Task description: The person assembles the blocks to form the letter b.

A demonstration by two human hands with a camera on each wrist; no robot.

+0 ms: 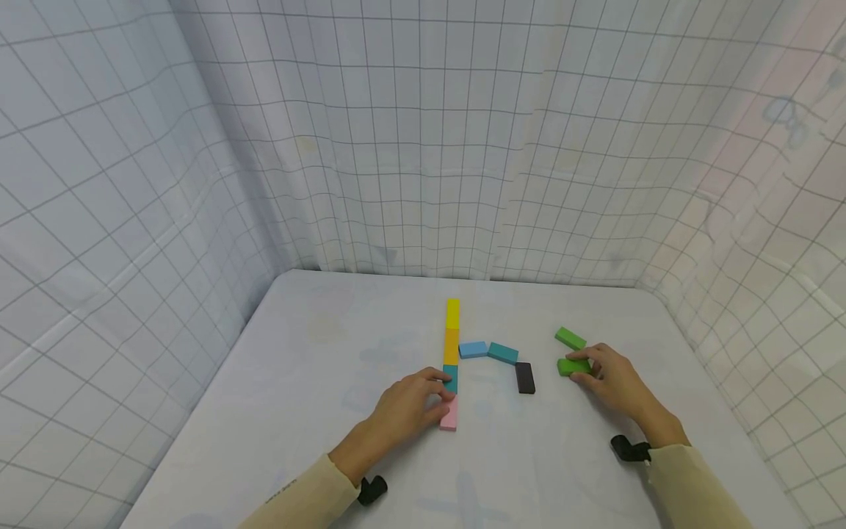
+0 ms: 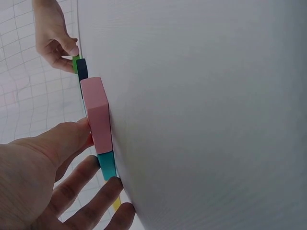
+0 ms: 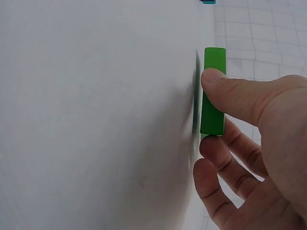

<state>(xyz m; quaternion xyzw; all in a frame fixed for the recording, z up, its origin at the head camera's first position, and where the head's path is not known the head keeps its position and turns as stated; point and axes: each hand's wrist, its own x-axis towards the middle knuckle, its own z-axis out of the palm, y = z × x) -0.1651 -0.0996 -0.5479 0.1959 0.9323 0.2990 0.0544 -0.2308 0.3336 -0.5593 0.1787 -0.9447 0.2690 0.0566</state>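
Observation:
My left hand [image 1: 410,405] rests at the near end of a straight column of blocks. Its thumb touches the pink block [image 2: 98,115], and its loosely bent fingers lie by the teal block [image 1: 450,379] beyond. My right hand [image 1: 613,382] pinches a green block [image 3: 213,96] between thumb and fingers. In the right wrist view a narrow shadowed gap shows between this block and the table. A second green block [image 1: 570,338] lies just beyond that hand. Farther up the column are an orange-yellow block [image 1: 452,346] and a yellow block [image 1: 452,313].
Branching right from the column, a light blue block [image 1: 473,350], another teal block [image 1: 503,353] and a black block [image 1: 525,378] form a bent row on the white table [image 1: 317,323]. Grid-patterned cloth walls [image 1: 423,147] stand behind and at both sides.

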